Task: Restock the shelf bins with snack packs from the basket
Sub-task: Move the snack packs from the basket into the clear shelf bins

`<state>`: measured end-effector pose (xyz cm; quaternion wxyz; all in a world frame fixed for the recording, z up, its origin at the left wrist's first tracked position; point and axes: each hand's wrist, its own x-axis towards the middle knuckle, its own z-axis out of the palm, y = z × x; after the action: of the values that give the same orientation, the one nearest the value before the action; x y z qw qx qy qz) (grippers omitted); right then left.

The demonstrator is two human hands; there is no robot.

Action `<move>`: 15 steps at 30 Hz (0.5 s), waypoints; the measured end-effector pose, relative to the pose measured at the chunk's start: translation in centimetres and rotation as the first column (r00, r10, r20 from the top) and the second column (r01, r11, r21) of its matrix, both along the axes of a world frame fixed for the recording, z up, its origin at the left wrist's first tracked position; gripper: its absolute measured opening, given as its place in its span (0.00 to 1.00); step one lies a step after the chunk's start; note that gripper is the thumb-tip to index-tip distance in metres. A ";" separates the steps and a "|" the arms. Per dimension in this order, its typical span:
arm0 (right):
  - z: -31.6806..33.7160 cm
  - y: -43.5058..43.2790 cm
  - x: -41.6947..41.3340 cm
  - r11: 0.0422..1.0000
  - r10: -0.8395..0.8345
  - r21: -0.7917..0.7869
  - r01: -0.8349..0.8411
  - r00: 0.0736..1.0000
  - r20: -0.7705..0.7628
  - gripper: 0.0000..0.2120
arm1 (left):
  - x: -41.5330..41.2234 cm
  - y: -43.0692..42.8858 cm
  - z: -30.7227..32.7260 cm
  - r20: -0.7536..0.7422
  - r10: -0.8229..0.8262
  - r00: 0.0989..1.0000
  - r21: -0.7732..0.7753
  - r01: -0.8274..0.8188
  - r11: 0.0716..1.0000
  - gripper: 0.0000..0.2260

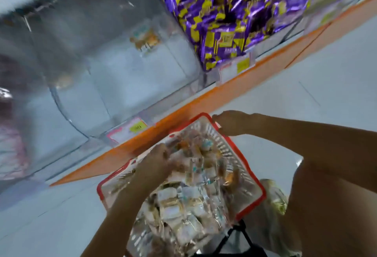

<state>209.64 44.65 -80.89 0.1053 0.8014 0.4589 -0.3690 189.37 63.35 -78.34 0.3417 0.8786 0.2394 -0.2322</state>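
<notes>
A red-rimmed basket [254, 177] sits low in the blurred head view, heaped with several pale snack packs [183, 201] in clear wrap. My left hand [156, 159] reaches into the pile near the basket's far side, fingers curled on packs. My right hand [229, 123] grips the basket's far corner rim. Above stands a clear shelf bin [114, 63], nearly bare, with one pale snack pack [145, 39] inside it.
A neighbouring bin at upper right is packed with purple-and-yellow packs [230, 12]. An orange shelf edge [193, 101] with price tags runs diagonally between bins and basket. Pale floor shows on both sides. Black basket handles [234, 238] hang at the bottom.
</notes>
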 end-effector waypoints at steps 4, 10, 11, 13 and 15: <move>-2.3 0.4 -0.1 0.995 -0.098 -0.022 0.098 0.995 -0.002 0.14 | 0.9 -1.6 -1.5 0.057 -0.096 0.994 0.033 0.094 0.995 0.25; -2.7 -0.1 -0.9 0.992 -0.128 -0.013 0.128 0.988 -0.083 0.16 | 1.3 -4.5 -2.9 -0.130 -0.289 0.949 0.097 0.302 0.948 0.28; -3.0 -0.3 -0.8 0.987 -0.163 -0.036 0.160 0.981 -0.106 0.18 | 1.3 -4.8 -3.2 -0.140 -0.284 0.949 0.106 0.299 0.948 0.29; -3.0 -0.7 -1.0 0.967 -0.252 -0.063 0.245 0.956 -0.147 0.22 | 0.9 -5.5 -3.2 -0.150 -0.229 0.962 0.142 0.250 0.958 0.32; -3.0 -1.4 -1.3 0.935 -0.352 -0.094 0.341 0.921 -0.168 0.23 | 0.3 -6.3 -2.8 -0.126 -0.130 0.984 0.165 0.150 0.975 0.35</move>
<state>208.32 43.24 -83.89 0.0210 0.8291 0.3057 -0.4677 189.64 57.07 -81.15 0.2324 0.9050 0.2154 -0.2839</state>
